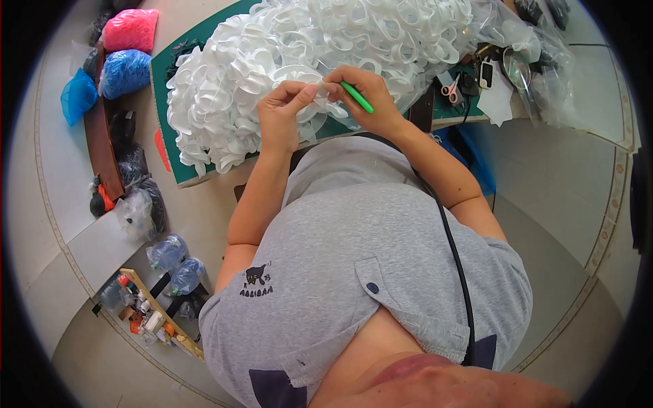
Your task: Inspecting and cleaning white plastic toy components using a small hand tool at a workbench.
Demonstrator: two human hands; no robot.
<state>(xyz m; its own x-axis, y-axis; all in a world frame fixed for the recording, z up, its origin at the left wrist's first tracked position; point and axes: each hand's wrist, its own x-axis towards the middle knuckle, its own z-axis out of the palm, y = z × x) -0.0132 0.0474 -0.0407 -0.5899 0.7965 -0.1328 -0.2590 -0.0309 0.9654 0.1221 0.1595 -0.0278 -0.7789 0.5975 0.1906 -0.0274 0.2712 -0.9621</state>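
Note:
A large heap of white, flexible-looking rings point(235, 78) covers most of the green tabletop in front of me. At the heap's near edge, my left hand point(282, 112) is closed in a pinch on one white ring, whose outline is partly lost against the pile. Close beside it, my right hand point(371, 95) has its fingers curled around a slim bright green tool point(357, 97). The tool's other end is hidden by the fingers, so its kind cannot be made out. The fingertips of both hands nearly meet at the ring.
Pink-handled scissors point(450, 89), a small device with a screen point(486, 73) and white paper point(496, 100) lie at the table's right. Clear plastic bags point(554, 88) sit beyond. Pink point(129, 30) and blue bags point(126, 73) stand at the left by a brown bench point(102, 143). A black cable point(454, 251) crosses my chest.

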